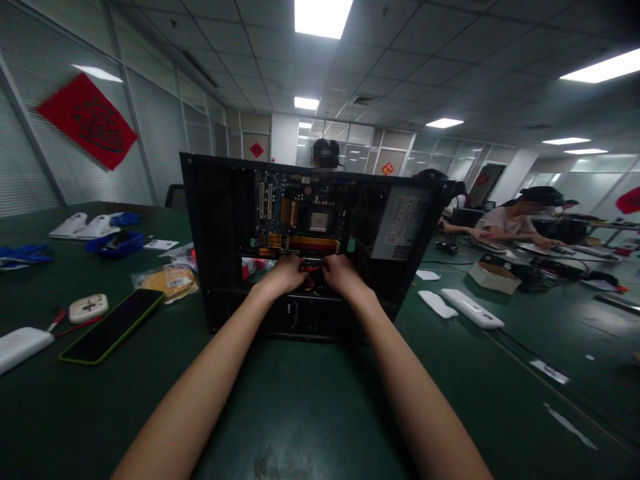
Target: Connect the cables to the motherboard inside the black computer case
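Observation:
An open black computer case [320,320] stands on the green table [300,407] in front of me. Inside it are a motherboard [300,207] and, at the right, a silver power supply [404,223]. Both of my hands reach into the case below the motherboard. My left hand [287,273] has its fingers bent near thin red and dark cables [314,270]. Close by on the right, my right hand [341,272] is curled at the same cables. The fingertips of both hands are small and dark, so their exact hold is hidden.
A phone [114,327], a bagged yellow item [173,281] and a blue tray [114,244] lie left. To the right are a white power strip [471,308] and an open cardboard box [495,277]. Another person [510,217] sits at the far right.

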Motion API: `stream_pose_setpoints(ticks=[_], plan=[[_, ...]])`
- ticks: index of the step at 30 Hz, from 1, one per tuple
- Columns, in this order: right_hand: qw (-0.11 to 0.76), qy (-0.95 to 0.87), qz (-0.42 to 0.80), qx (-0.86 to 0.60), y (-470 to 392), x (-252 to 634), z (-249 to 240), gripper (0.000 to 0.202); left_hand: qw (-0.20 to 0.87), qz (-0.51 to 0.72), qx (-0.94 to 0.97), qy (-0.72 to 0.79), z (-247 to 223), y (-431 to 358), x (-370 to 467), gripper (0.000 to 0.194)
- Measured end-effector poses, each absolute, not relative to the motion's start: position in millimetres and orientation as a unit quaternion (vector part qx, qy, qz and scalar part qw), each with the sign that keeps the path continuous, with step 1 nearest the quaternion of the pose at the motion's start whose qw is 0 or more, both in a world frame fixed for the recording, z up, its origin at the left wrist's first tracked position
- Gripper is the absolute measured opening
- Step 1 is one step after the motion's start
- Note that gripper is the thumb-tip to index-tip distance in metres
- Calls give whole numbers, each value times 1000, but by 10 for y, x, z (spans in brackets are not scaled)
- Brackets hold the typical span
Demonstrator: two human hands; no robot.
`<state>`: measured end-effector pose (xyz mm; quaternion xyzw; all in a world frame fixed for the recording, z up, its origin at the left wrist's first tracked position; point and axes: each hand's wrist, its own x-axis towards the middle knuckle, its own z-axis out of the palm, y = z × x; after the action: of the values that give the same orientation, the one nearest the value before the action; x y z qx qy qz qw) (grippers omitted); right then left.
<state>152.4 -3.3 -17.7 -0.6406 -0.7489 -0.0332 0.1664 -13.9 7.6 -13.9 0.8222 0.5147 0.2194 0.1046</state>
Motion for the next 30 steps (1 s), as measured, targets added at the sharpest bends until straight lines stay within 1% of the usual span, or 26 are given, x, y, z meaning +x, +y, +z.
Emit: stream_pose_setpoints(ticks=[10,17,21,27,30], plan=[[161,-730,-29,-663,-30,1476,-139,26,72,220,820,524,-195,161,-134,25],[165,-710,-25,-684,-78,1442,-90,27,105,195,813,539,-200,152,-107,23],[160,-704,-26,-692,-80,1431,-95,27,78,170,818,544,-186,130,-90,25],[169,-708,-24,-685,-43,1440,-110,27,17,160,843,513,-168,67,-108,29],[167,-705,-20,-689,-36,1439,-108,26,29,153,834,530,-163,54,-99,30]])
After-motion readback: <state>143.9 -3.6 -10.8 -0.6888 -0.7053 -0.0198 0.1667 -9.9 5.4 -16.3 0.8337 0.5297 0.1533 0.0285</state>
